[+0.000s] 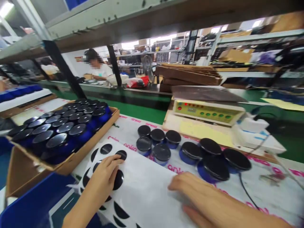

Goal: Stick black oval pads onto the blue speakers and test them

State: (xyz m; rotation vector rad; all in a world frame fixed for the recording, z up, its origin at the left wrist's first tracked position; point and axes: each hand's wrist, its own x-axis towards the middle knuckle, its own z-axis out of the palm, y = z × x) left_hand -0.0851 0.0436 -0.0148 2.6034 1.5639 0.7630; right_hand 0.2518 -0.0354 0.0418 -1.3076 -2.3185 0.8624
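A white backing sheet with round black stickers lies across the near edge of the bench. My left hand rests on it, fingers bent, its fingertips pinching at the edge of one black sticker near the sheet's top. My right hand is over the sheet's right side, blurred, with its fingers partly hidden; whether it grips anything cannot be made out. Just beyond the sheet stand several blue jars with black lids: a smaller group in the middle and a larger group on the right.
At left, a cardboard tray is full of blue jars with dark lids. A blue bin sits below it. Behind the jars stands a control box with buttons. A shelf hangs overhead. A person sits across the line.
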